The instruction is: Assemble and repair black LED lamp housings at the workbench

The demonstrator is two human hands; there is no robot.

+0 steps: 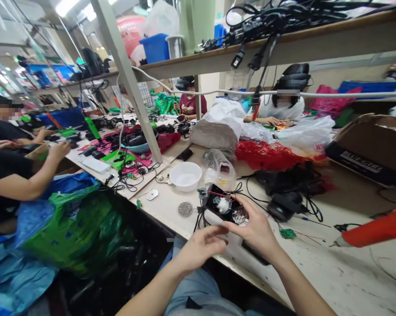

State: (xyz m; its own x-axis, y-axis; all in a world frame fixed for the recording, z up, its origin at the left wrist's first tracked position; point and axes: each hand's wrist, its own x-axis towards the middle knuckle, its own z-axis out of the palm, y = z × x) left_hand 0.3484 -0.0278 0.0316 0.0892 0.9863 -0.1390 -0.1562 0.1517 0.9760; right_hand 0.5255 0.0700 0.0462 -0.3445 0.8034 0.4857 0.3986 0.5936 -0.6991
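- While viewed from the head camera, a black square fan housing (pixel 222 206) with a white hub is held just above a white workbench (pixel 342 267), with thin wires trailing from it.
- The right hand (pixel 255 230) is raised from the near right, its fingers bent over the housing's near right corner and pinching it.
- The left hand (pixel 199 248) comes in from the near side, its fingers loosely curled just below the housing; whether they touch it cannot be told.
- A white plastic bowl (pixel 185 177) and a round metal mesh disc (pixel 185 209) lie to the far left of the hands.
- A green circuit board (pixel 287 233) and an orange hot glue gun (pixel 375 232) lie to the right.
- A co-worker's bare arm (pixel 20 184) is seen at the far left, beyond the bench's edge.
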